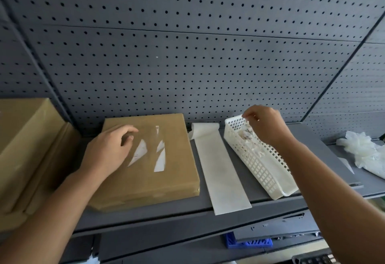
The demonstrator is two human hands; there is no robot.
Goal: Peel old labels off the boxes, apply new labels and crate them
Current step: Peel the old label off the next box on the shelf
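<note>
A flat brown box lies on the grey shelf, with torn white label remnants stuck to its top. My left hand rests flat on the box's left part, fingers loosely curled, holding nothing. My right hand hovers over the far end of a white perforated basket, fingertips pinched together; whether a scrap is between them I cannot tell. Crumpled label scraps lie inside the basket. A long white label strip lies between box and basket, curled at its far end.
More brown boxes are stacked at the left. Crumpled clear gloves lie at the far right of the shelf. A dark pegboard wall stands behind. A blue plastic piece sits below the shelf.
</note>
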